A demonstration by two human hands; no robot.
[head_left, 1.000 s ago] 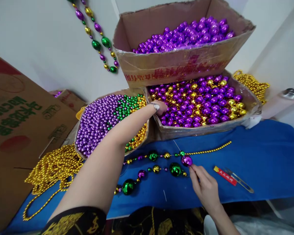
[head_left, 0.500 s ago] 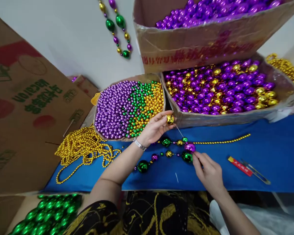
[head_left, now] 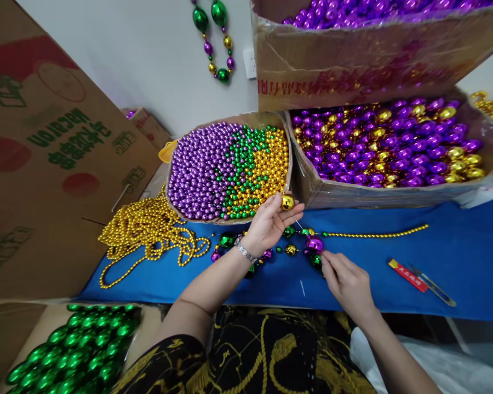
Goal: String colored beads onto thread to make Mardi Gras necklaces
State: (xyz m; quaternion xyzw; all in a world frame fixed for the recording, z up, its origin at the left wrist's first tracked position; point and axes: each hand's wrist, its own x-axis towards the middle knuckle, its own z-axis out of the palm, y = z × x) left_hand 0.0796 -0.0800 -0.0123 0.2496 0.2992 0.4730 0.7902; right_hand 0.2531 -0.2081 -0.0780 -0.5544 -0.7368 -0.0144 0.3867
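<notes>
My left hand [head_left: 269, 221] pinches a large gold bead [head_left: 287, 202] between thumb and forefinger, its other fingers stretched out. A thin straight strand, thread or needle, runs from this bead down to the bead string. On that string a big purple bead [head_left: 314, 244] sits beside a dark green bead [head_left: 316, 261]. My right hand [head_left: 347, 282] is closed, its fingertips pinched at the string by these two beads; exactly what lies between them is hidden. More of the string, with a gold bead [head_left: 291, 249] and a green bead [head_left: 227, 239], lies on the blue cloth, partly behind my left wrist.
Boxes of small mixed beads [head_left: 201, 169] and purple-gold beads [head_left: 394, 148] stand behind my hands. Gold bead chains [head_left: 143, 230] lie left. A red-labelled packet [head_left: 408, 276] and a metal tool [head_left: 435, 287] lie right. Green beads [head_left: 78, 345] fill a box at lower left.
The view has shifted, so the boxes sit further right and higher. My left hand has come lower toward the string, with the gold bead closer to the other beads. My right hand keeps its pinch.
</notes>
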